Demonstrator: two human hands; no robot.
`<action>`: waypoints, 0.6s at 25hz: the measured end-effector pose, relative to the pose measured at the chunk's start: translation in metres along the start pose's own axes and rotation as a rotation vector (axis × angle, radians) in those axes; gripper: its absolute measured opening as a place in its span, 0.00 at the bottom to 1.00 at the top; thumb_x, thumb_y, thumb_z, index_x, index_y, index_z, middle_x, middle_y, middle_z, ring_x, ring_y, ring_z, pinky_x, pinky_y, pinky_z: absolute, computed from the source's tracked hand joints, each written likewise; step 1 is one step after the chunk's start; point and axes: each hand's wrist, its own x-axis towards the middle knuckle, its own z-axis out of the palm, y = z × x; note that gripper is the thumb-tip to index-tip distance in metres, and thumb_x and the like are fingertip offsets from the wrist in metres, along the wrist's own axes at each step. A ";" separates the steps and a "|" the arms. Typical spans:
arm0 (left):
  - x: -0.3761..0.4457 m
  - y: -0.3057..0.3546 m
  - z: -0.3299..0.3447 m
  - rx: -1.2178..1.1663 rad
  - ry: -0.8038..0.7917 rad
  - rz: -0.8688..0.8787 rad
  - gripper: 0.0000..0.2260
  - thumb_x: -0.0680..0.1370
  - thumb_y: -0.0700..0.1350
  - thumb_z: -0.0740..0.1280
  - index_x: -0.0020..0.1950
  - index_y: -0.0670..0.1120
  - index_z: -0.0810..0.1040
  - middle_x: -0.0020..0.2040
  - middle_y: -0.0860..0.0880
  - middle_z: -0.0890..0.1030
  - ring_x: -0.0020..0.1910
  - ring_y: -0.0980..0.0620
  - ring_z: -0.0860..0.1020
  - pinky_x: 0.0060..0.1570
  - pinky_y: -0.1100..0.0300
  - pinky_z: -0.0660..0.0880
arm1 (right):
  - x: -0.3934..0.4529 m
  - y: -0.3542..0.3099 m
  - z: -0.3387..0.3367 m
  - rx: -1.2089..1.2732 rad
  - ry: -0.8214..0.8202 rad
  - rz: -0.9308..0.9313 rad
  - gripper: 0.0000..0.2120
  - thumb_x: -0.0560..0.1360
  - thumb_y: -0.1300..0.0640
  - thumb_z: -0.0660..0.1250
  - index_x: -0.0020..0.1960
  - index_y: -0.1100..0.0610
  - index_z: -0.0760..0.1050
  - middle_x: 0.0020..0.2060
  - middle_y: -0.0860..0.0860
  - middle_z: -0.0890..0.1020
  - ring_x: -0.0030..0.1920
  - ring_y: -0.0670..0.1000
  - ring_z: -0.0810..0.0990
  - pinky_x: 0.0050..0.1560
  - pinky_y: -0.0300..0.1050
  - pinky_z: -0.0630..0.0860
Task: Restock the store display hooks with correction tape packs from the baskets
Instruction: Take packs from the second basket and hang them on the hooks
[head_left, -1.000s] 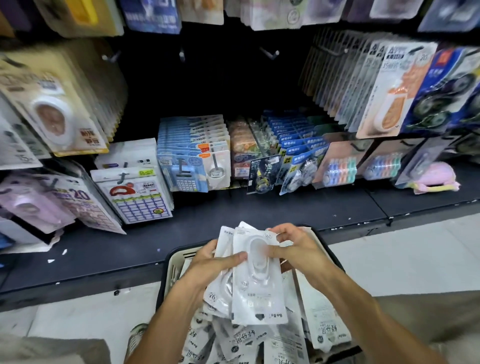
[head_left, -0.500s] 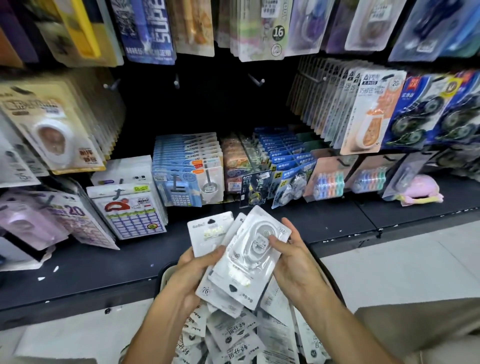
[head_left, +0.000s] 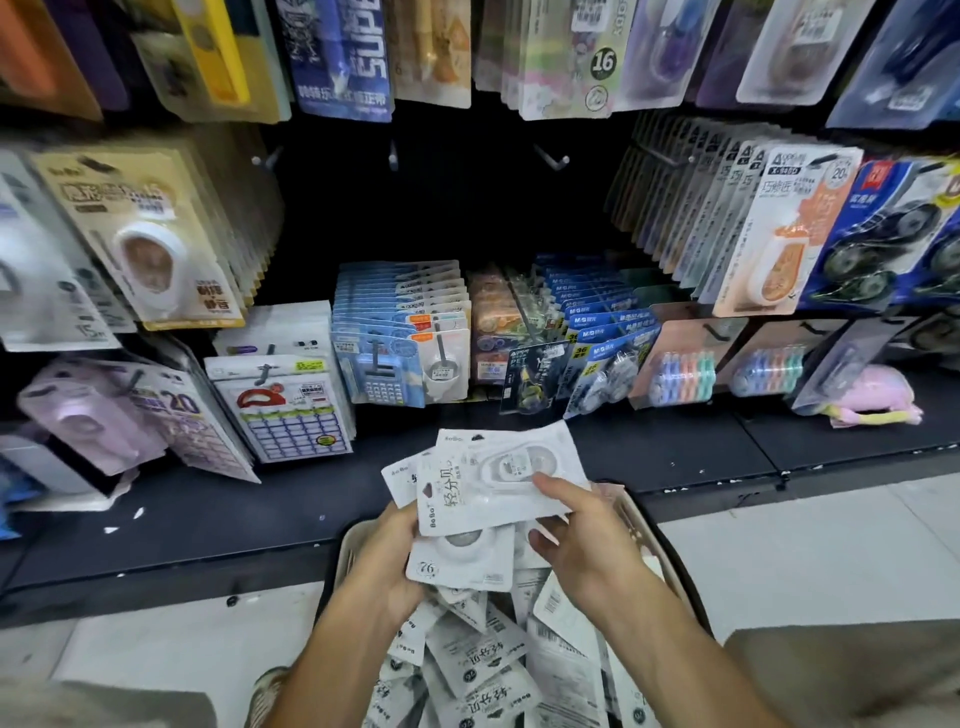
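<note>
Since a moment ago the fanned packs (head_left: 483, 493) have risen and the top one has swung flat — long axis now sideways. About four are held above the basket's (head_left: 636, 519) far rim: left hand (head_left: 384, 558) gripping their lower edges, right hand (head_left: 582, 540) pinching the top pack.

White correction tape packs (head_left: 493, 483) fanned between both hands, above basket (head_left: 644, 525).
</note>
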 end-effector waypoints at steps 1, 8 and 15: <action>0.003 -0.001 -0.001 -0.030 0.039 0.054 0.19 0.77 0.40 0.70 0.68 0.43 0.77 0.55 0.39 0.87 0.48 0.41 0.87 0.36 0.48 0.84 | -0.001 0.000 0.000 -0.090 0.028 0.049 0.29 0.71 0.61 0.75 0.70 0.58 0.73 0.46 0.53 0.86 0.43 0.53 0.82 0.35 0.45 0.75; 0.003 -0.001 -0.003 -0.030 0.164 0.291 0.09 0.83 0.46 0.65 0.62 0.56 0.78 0.53 0.45 0.88 0.49 0.42 0.86 0.48 0.38 0.83 | -0.023 0.019 0.021 -0.556 -0.057 0.085 0.22 0.66 0.43 0.80 0.52 0.55 0.79 0.34 0.47 0.87 0.32 0.47 0.83 0.34 0.41 0.76; -0.008 0.016 -0.010 0.200 0.038 0.333 0.27 0.71 0.52 0.76 0.68 0.46 0.79 0.54 0.44 0.87 0.51 0.44 0.87 0.47 0.47 0.83 | -0.034 0.035 0.043 -0.732 -0.296 -0.017 0.06 0.76 0.38 0.69 0.46 0.37 0.83 0.39 0.35 0.86 0.36 0.36 0.83 0.30 0.29 0.74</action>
